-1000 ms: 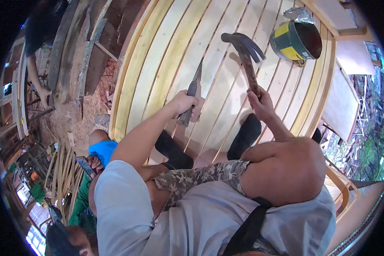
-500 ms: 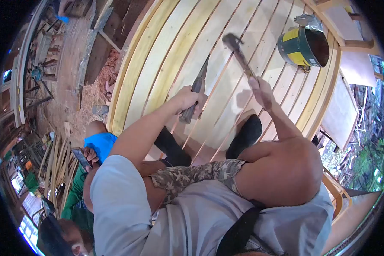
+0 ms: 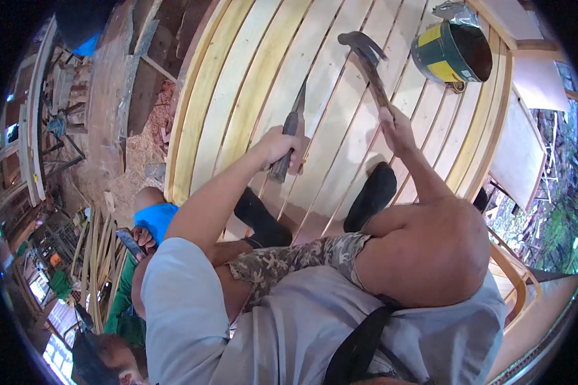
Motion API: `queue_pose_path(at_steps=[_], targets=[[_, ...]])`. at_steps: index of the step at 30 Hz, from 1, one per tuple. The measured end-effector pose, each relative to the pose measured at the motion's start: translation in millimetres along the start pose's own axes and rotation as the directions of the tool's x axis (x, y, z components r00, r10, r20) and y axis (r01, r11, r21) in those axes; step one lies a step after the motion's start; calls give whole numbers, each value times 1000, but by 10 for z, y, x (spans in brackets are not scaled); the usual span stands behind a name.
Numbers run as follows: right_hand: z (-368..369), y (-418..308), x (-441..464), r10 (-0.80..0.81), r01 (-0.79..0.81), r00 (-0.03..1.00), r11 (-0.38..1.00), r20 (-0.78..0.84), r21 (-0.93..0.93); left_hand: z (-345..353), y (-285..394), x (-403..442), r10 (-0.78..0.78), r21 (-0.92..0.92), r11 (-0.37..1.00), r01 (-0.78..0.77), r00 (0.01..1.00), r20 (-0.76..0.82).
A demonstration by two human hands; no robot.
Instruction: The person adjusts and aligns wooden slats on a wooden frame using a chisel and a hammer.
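Observation:
My left hand [image 3: 276,146] is wrapped round the dark handle of a chisel [image 3: 291,122], whose narrow blade points away from me over a seam between pale wooden planks [image 3: 250,96]. In my right hand [image 3: 398,131] is a claw hammer [image 3: 370,67], gripped low on its wooden handle. The hammer's head is up and to the right of the chisel, apart from it. Between my hands and my body are my two feet in black socks [image 3: 374,196], resting on the planks.
A green and yellow bucket [image 3: 438,56] lies tipped at the right, beside a crumpled silvery wrapper [image 3: 457,13]. Raised wooden rims border the planks. At lower left, a person in blue and green holds a phone [image 3: 130,244] near long wood strips [image 3: 96,263].
The hammer's head has risen slightly and turned to show its claw. My view has shifted a little; the chisel stays in my left hand.

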State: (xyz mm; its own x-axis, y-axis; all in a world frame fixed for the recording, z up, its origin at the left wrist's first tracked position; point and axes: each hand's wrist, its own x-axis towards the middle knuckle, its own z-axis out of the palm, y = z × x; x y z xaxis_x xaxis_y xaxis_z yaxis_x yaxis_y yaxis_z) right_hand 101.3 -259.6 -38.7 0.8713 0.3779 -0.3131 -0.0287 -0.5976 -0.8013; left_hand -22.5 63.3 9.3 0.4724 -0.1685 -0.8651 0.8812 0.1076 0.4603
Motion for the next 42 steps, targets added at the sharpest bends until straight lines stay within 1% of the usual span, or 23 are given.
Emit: queue_pose_path(at_steps=[1,3,5,7,8,9,11,12,13,15,17,19,20,22,23,25,31,33,34,36,37,39,42], targets=[[32,60,12,-6,6,1000,1000,-11,3,13,82,-45,9,9,1000,-9,1000,-1],[50,146,-81,-136,136,991,991,-11,-5,95,139,-173,21,-62,998,-22,1000,-17],[3,188,-2,-117,118,993,991,17,-57,61,75,-79,31,-82,996,-34,999,-36],[-60,124,27,100,-82,990,981,98,-177,70,173,-101,34,-98,994,-40,998,-59],[-113,106,-82,262,-266,959,964,110,23,42,224,-114,-50,-119,992,46,998,-32],[-116,128,-218,274,-279,956,960,107,36,47,312,-184,-141,-135,981,140,990,-1],[-267,225,-437,331,-358,933,896,141,262,231,458,-434,-129,-110,986,127,992,-6],[-356,236,-525,397,-426,904,869,159,251,353,489,-543,-106,-99,990,105,994,-15],[-432,219,-560,404,-430,903,865,149,260,481,493,-599,-109,-85,991,108,994,-8],[-523,217,-672,318,-324,942,945,-109,-49,745,436,-674,2,-48,999,-10,988,-155],[-531,303,-733,343,-348,929,937,-139,-13,889,400,-627,12,-22,1000,-14,992,-123],[-500,335,-776,420,-413,896,908,-146,78,988,365,-580,-7,-54,998,13,994,105],[-472,379,-792,420,-413,896,907,-142,76,1038,327,-526,-23,-77,996,36,987,162],[-398,424,-766,454,-420,877,884,-159,206,1193,404,-554,-19,-139,989,45,983,184],[-374,449,-767,448,-415,880,886,-157,206,1256,433,-564,-16,-199,978,60,977,212],[-307,491,-792,491,-442,864,846,-112,299,1293,362,-502,-13,-259,964,64,981,194],[-301,491,-796,492,-437,861,845,-129,310,1344,216,-454,-58,-210,973,99,980,192],[-307,511,-788,499,-451,856,848,-137,278,1315,61,-337,-168,-252,937,244,943,286],[-315,513,-786,502,-459,855,849,-131,261,1306,59,-333,-169,-252,936,244,943,286],[-320,514,-771,505,-468,854,850,-123,243,1290,86,-341,-269,-274,902,334,930,249],[-321,513,-771,501,-466,856,854,-126,234,1290,73,-338,-271,-274,901,337,929,250],[-325,505,-793,502,-468,855,855,-128,224,1298,28,-329,-174,-273,932,241,954,246],[-321,488,-775,511,-470,852,842,-112,266,1299,-64,-334,-175,-282,934,220,969,175]])
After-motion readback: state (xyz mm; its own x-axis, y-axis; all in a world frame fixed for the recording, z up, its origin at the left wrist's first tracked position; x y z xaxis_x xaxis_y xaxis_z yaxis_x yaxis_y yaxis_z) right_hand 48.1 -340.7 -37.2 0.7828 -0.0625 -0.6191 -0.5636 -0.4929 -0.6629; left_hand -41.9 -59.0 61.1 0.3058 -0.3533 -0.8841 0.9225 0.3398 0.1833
